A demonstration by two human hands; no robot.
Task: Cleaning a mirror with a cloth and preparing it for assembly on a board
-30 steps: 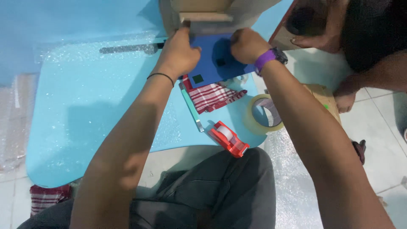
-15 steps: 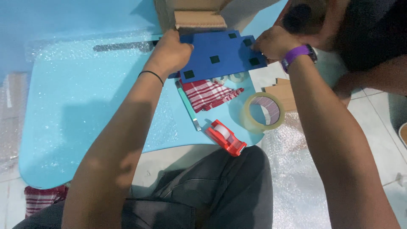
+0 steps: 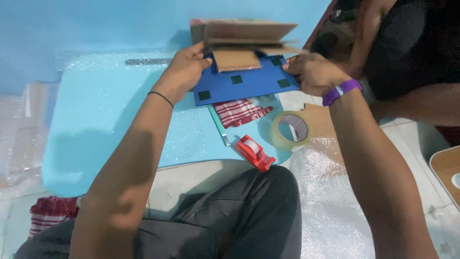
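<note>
Gripping the near-left edge of a blue sheet [image 3: 239,85] with dark square patches, the left hand [image 3: 184,72] holds it against an open cardboard box [image 3: 242,41]. Below the hands lie a checked cloth [image 3: 239,111], a red tape dispenser [image 3: 254,152] and a tape roll [image 3: 289,130]. The right hand [image 3: 311,73] pinches the sheet's right edge.

blue sheet and cardboard box

a flat dark blue rectangular sheet with small dark green squares [image 3: 242,82] is held level above the light blue desk, gripped at both short ends. its far edge meets an open brown corrugated cardboard box [image 3: 242,41], flaps spread.
</note>
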